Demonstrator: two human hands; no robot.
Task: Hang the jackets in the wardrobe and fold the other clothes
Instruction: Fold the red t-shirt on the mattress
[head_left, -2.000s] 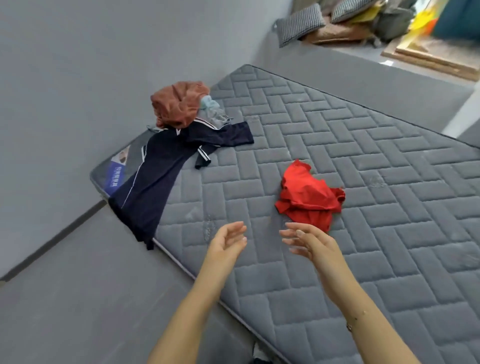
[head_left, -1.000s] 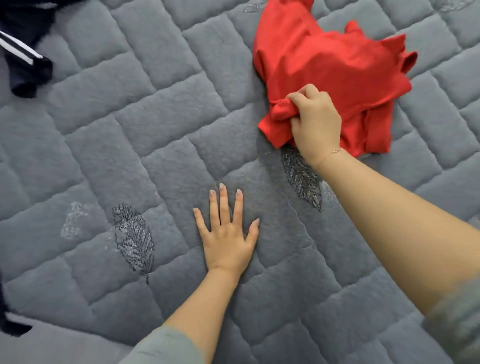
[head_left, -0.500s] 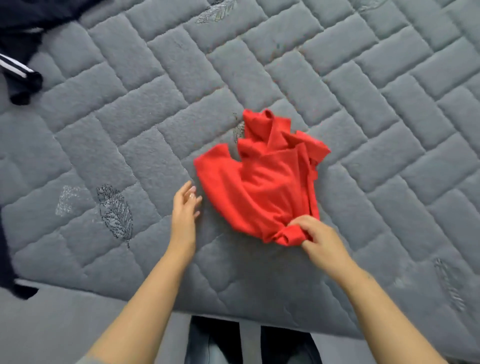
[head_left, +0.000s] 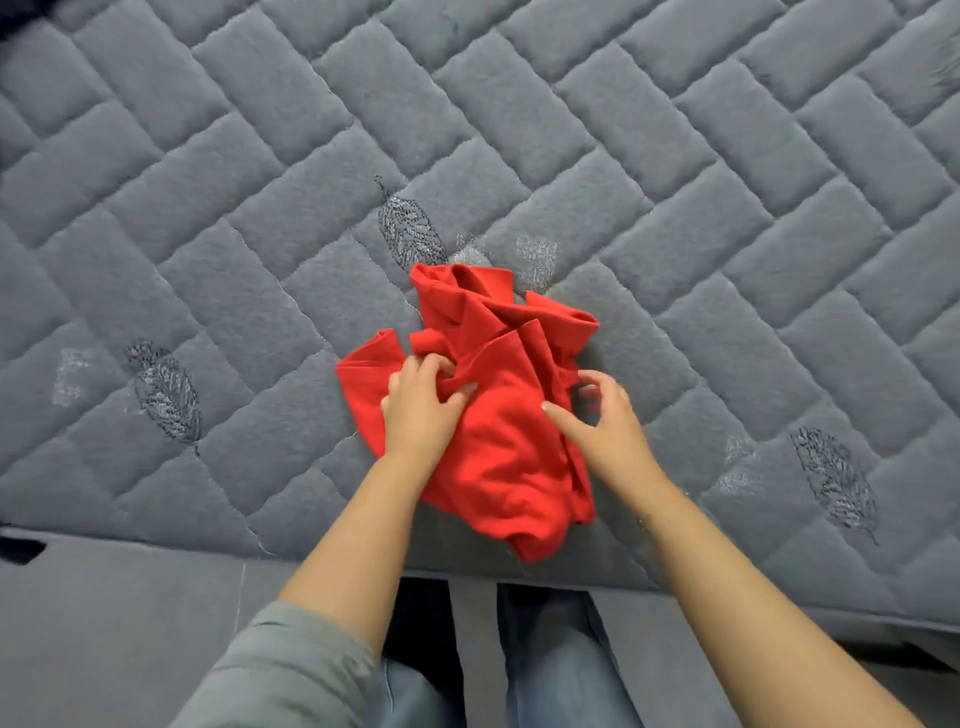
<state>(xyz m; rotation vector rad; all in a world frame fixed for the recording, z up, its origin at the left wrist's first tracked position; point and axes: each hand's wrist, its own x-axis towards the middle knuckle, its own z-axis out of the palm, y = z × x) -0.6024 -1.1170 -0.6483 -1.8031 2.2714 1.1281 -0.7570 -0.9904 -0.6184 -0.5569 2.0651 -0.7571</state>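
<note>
Garment: a red top (head_left: 498, 447) lies crumpled near the front edge of the mattress (head_left: 727, 182), right in front of the person's knees, where both hands can reach it without leaning.
Left hand: the left hand (head_left: 415, 415) lies on the left part of the heap, fingers curled into a fold and pinching it, probably hunting for an edge or seam to open the thing out.
Right hand: the right hand (head_left: 605, 415) hovers at the right side of the heap, thumb stretched across the cloth, fingers bent and apart; I cannot tell whether they hold any of it.
Why held so: one hand on each side looks like the start of spreading the garment flat, which folding needs first.
Cloth: thin, soft, matte knit, all loose ridges and pockets; which part is sleeve, hem or neck cannot be read from the bundle.
Surface: the mattress is grey, quilted in a brick pattern with stitched leaf motifs; firm and flat, a fair table for folding, though its nap may drag on the cloth.
Stage: folding not yet begun; the top is still a heap.
Person: grey sleeve (head_left: 291, 670) pushed up, jeans (head_left: 550, 675) below.
</note>
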